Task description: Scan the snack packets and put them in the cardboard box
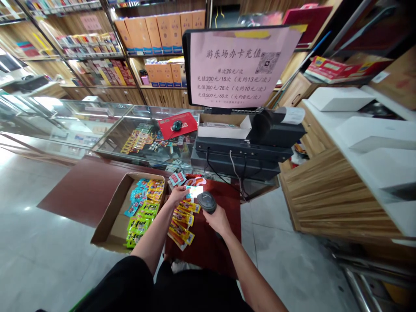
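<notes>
My left hand (177, 195) pinches a small snack packet (195, 191), which is brightly lit on its face. Gripped in my right hand (218, 221) is a dark barcode scanner (206, 202), its head close to the packet's right end. Beneath my hands, yellow snack packets (182, 227) lie in a row on the dark red table (224, 255). Blue-and-red packets (177, 178) rest just beyond my left hand. To the left stands an open cardboard box (112, 216) holding blue, yellow and green packets (138, 225).
A glass display counter (146, 117) runs behind the table, with a red sheet (178, 125) and loose packets on it. A till (240, 149) with hanging cables and a screen covered by a pink sign (240, 65) stand at its right end. A wooden cabinet (338, 195) is on the right.
</notes>
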Available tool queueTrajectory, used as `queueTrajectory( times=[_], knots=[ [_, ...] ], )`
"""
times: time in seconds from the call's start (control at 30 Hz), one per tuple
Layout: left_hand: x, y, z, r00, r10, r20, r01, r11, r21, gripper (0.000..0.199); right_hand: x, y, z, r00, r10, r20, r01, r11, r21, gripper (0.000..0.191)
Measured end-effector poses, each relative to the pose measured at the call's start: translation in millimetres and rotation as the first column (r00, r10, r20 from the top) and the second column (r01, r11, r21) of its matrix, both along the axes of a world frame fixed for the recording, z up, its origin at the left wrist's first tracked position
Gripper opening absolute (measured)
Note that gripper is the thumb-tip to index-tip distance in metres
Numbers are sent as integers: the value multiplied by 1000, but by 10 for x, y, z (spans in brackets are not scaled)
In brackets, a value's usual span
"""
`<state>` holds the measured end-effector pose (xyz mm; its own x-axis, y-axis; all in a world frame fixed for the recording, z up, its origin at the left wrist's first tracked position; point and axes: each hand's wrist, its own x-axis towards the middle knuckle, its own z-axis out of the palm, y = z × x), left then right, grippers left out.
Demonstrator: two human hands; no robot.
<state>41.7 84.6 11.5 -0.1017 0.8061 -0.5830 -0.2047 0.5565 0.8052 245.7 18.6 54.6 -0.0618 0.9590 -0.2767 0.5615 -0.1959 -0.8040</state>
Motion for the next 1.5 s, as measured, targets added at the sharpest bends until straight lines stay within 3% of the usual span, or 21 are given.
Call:
queueTrajectory(
  times=[0.5,0.63,0.73,0.87,1.07,1.23,1.5],
  knots=[
    [-284,-40,49,1000,22,13,-23,999,39,45,-166,54,-5,999,33,-9,-33,999,24,29],
    [-634,-70,140,997,28,-69,-22,996,88,44,-328,83,32,997,77,-11,-76,996,42,31],
    [-1060,-101,250,978,51,-204,-29,994,110,41,-501,112,77,992,126,-11,-125,990,60,31],
    [-1689,-193,354,949,146,-279,-135,989,56,41,-778,154,164,980,201,-5,-200,976,83,29],
    [-2380,-370,293,911,236,-338,-247,969,11,40,-1232,169,292,951,307,-28,-299,942,152,40],
    [-2608,-414,167,879,232,-416,-270,962,-34,32,-1434,149,272,926,377,-32,-366,914,175,42],
    [-2683,-448,110,767,141,-626,-223,973,-54,17,-1498,134,173,923,385,-2,-379,910,166,39]
  ],
)
